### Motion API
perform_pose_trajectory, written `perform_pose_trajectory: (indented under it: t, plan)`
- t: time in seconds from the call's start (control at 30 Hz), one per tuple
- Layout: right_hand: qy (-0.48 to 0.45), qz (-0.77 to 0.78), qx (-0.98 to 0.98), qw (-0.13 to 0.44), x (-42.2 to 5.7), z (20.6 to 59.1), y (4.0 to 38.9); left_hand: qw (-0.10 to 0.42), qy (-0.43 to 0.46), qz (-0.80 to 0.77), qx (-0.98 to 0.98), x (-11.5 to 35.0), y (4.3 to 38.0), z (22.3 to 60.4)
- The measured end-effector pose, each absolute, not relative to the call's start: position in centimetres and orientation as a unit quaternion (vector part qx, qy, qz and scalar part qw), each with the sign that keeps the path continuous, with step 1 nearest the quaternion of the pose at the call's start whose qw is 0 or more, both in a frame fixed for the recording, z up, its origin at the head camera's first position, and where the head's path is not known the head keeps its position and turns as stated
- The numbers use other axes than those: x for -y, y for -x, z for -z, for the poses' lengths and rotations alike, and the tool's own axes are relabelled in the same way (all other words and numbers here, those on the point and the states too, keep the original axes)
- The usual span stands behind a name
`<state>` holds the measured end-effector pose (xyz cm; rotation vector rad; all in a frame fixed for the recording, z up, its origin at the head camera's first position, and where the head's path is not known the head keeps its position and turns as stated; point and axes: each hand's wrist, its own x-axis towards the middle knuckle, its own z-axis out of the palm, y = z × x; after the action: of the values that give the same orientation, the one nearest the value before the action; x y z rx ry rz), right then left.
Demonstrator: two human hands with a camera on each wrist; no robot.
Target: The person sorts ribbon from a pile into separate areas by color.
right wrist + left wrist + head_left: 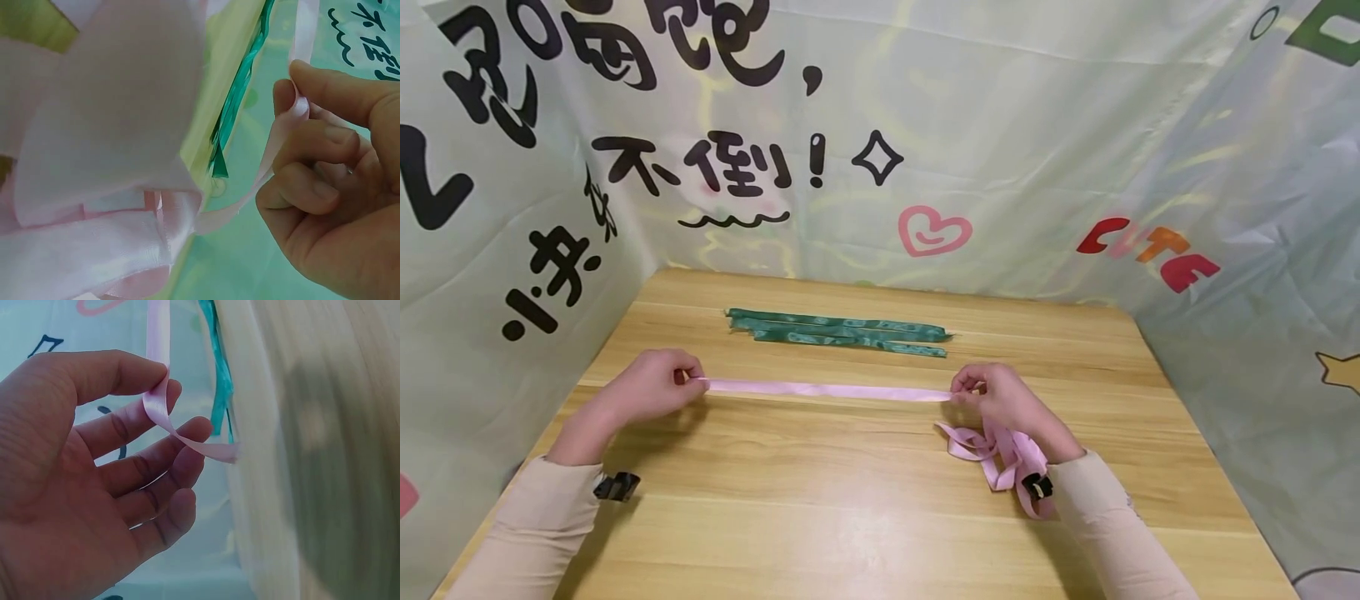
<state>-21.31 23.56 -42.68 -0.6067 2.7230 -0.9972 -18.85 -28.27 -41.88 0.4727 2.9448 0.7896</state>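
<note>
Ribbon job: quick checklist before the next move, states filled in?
1. Left hand pinching the pink ribbon near its end: ok, thumb against index finger.
2. Right hand pinching the same ribbon: ok.
3. Span between the hands straight: ok, no visible sag.
4. Free tail flat: not ok, it curls past the left hand's pinch.
5. Green strips apart from the span: ok, lying beyond it on the table.
6. Loose pink pile free of knots: cannot tell, loops overlap.
</note>
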Motion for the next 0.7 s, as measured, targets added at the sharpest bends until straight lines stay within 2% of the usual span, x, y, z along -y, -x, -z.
perform_pose_trajectory:
  t: [0.23,0.7]
  plan:
    - [0.195,0.335,-0.914,0.119,-23.1,43.0,21.2,0.035,-0.145,-0.254,-0.956,29.1,19.2,42.6]
    - [0.193,0.361,-0.904,0.122,-22.7,44.0,21.2,0.055,-0.116,-0.245,-0.961,30.3,19.3,43.7]
